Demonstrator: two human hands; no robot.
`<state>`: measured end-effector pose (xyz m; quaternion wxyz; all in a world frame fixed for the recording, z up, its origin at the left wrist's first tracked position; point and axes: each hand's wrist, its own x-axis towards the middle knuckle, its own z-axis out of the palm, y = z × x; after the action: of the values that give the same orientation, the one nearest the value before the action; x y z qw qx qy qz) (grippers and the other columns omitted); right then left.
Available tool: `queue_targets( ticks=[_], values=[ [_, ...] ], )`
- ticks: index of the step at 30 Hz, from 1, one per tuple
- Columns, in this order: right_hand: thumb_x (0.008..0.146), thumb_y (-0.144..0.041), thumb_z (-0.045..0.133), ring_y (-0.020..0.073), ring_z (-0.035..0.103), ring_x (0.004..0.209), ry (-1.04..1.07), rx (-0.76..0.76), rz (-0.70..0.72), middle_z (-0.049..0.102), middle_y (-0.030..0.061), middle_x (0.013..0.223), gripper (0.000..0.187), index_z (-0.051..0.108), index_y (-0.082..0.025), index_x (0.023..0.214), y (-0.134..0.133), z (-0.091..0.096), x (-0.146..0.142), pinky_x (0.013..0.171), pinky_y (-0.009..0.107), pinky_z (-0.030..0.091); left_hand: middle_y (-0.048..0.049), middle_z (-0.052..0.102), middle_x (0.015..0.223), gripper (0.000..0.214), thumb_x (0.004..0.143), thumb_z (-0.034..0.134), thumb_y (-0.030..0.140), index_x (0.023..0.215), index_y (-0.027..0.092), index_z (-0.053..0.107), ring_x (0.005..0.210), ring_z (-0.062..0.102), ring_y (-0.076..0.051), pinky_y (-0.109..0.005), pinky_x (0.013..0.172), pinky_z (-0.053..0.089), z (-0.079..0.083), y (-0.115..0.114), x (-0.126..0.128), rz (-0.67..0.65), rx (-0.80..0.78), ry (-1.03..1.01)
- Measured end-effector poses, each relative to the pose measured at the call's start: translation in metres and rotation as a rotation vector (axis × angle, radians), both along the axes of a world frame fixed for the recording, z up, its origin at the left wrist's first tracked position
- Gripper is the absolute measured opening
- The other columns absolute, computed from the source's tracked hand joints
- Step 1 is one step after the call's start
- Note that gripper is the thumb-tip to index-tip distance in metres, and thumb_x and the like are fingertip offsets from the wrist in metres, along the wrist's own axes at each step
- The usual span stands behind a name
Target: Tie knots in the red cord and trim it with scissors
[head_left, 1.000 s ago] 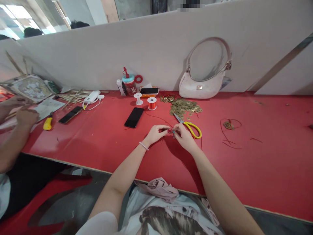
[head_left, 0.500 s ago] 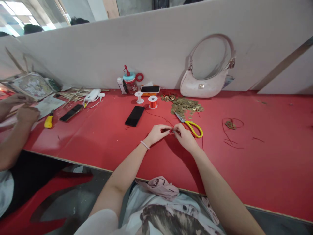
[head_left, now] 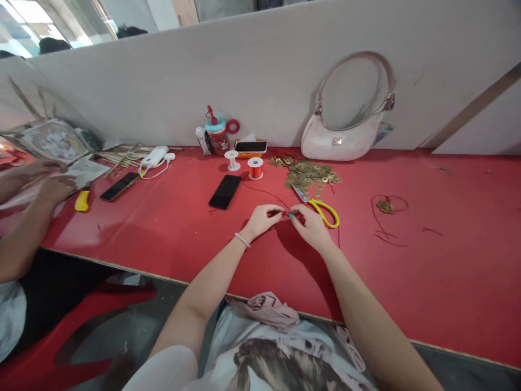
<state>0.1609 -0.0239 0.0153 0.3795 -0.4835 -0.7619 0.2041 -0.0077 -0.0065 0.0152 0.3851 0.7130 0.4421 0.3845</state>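
Note:
My left hand (head_left: 262,220) and my right hand (head_left: 311,227) meet over the red table (head_left: 163,228), fingertips pinched together on a small red knotted cord piece (head_left: 285,215). A thin red thread (head_left: 264,191) runs from that spot back to an orange-red thread spool (head_left: 255,168). Yellow-handled scissors (head_left: 319,206) lie just behind my right hand, touching the edge of a heap of brass coins (head_left: 311,174). What exactly sits inside the pinch is too small to make out beyond the red cord.
A black phone (head_left: 224,191) lies left of my hands. A white empty spool (head_left: 232,161), a cup (head_left: 217,136) and a pale handbag (head_left: 345,136) stand by the partition. A coin on a red cord loop (head_left: 385,206) lies to the right. Another person's arms (head_left: 28,212) work at the left.
My hands have stayed pinched on the red cord piece, shifting only slightly. The view has tilted a little. The other person's hands have moved slightly.

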Motion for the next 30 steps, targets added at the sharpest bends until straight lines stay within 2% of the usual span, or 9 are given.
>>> queue_targets(
  ticks=[5, 9, 13, 17, 20, 22, 24, 27, 30],
  values=[
    [0.079, -0.019, 0.042, 0.0205, 0.057, 0.082, -0.013, 0.085, -0.034, 0.062, 0.0066, 0.083, 0.013, 0.054, -0.019, 0.084, 0.0027, -0.0032, 0.0010, 0.074, 0.035, 0.044, -0.0088, 0.068, 0.089, 0.022, 0.074, 0.055, 0.023, 0.087, 0.011, 0.066, 0.081, 0.062, -0.016, -0.028, 0.079, 0.046, -0.0025, 0.0000, 0.0023, -0.047, -0.052, -0.044],
    [0.080, -0.019, 0.041, 0.0212, 0.056, 0.084, -0.030, 0.098, -0.010, 0.061, 0.0070, 0.084, 0.014, 0.055, -0.020, 0.084, 0.0016, -0.0010, 0.0005, 0.075, 0.035, 0.043, -0.0099, 0.067, 0.089, 0.022, 0.073, 0.056, 0.024, 0.088, 0.010, 0.066, 0.081, 0.061, -0.016, -0.028, 0.079, 0.046, -0.0067, 0.0012, 0.0034, -0.135, -0.132, -0.094],
    [0.080, -0.019, 0.042, 0.0212, 0.056, 0.083, -0.023, 0.096, -0.038, 0.062, 0.0072, 0.083, 0.014, 0.055, -0.020, 0.083, 0.0016, 0.0004, -0.0004, 0.074, 0.035, 0.043, -0.0098, 0.067, 0.086, 0.025, 0.072, 0.059, 0.027, 0.087, 0.009, 0.066, 0.079, 0.060, -0.015, -0.027, 0.077, 0.046, -0.0078, 0.0013, 0.0020, -0.167, -0.219, -0.163],
    [0.078, -0.019, 0.042, 0.0206, 0.056, 0.079, 0.028, 0.025, -0.099, 0.063, 0.0080, 0.083, 0.015, 0.057, -0.019, 0.081, 0.0030, -0.0004, -0.0012, 0.071, 0.034, 0.043, -0.0082, 0.065, 0.082, 0.033, 0.071, 0.060, 0.034, 0.092, 0.009, 0.064, 0.063, 0.057, -0.011, -0.023, 0.061, 0.047, -0.0038, -0.0021, 0.0011, -0.205, -0.344, -0.217],
    [0.075, -0.018, 0.044, 0.0190, 0.057, 0.073, 0.070, -0.062, -0.070, 0.063, 0.0063, 0.079, 0.014, 0.057, -0.018, 0.079, 0.0031, 0.0005, -0.0026, 0.066, 0.032, 0.043, -0.0097, 0.060, 0.098, 0.033, 0.071, 0.060, 0.037, 0.092, 0.012, 0.064, 0.066, 0.056, -0.010, -0.020, 0.053, 0.045, -0.0001, -0.0032, 0.0010, -0.196, -0.331, -0.267],
    [0.074, -0.019, 0.045, 0.0176, 0.056, 0.068, 0.081, -0.097, -0.038, 0.063, 0.0050, 0.076, 0.014, 0.058, -0.018, 0.079, 0.0027, 0.0013, -0.0035, 0.064, 0.030, 0.043, -0.0108, 0.055, 0.110, 0.029, 0.070, 0.061, 0.035, 0.088, 0.012, 0.066, 0.074, 0.056, -0.011, -0.019, 0.055, 0.045, 0.0010, -0.0025, 0.0010, -0.178, -0.276, -0.306],
    [0.074, -0.021, 0.046, 0.0164, 0.055, 0.064, 0.073, -0.110, -0.021, 0.063, 0.0043, 0.073, 0.013, 0.058, -0.018, 0.077, 0.0027, 0.0012, -0.0037, 0.062, 0.029, 0.043, -0.0112, 0.055, 0.113, 0.026, 0.070, 0.061, 0.033, 0.085, 0.012, 0.067, 0.073, 0.056, -0.010, -0.019, 0.056, 0.044, 0.0001, -0.0011, 0.0011, -0.161, -0.258, -0.347],
    [0.073, -0.020, 0.046, 0.0161, 0.055, 0.065, 0.054, -0.117, 0.003, 0.062, 0.0038, 0.071, 0.011, 0.057, -0.018, 0.073, 0.0035, -0.0012, -0.0026, 0.063, 0.029, 0.043, -0.0091, 0.062, 0.098, 0.025, 0.071, 0.060, 0.030, 0.087, 0.013, 0.067, 0.057, 0.051, -0.006, -0.018, 0.051, 0.040, -0.0040, 0.0007, 0.0013, -0.122, -0.306, -0.393],
    [0.072, -0.021, 0.049, 0.0164, 0.056, 0.068, 0.041, -0.149, 0.026, 0.063, 0.0040, 0.074, 0.010, 0.058, -0.018, 0.074, 0.0030, -0.0034, -0.0015, 0.066, 0.029, 0.043, -0.0049, 0.065, 0.079, 0.027, 0.069, 0.061, 0.029, 0.090, 0.013, 0.066, 0.046, 0.043, -0.004, -0.018, 0.044, 0.033, -0.0080, 0.0028, 0.0007, -0.027, -0.354, -0.409]
  ],
)
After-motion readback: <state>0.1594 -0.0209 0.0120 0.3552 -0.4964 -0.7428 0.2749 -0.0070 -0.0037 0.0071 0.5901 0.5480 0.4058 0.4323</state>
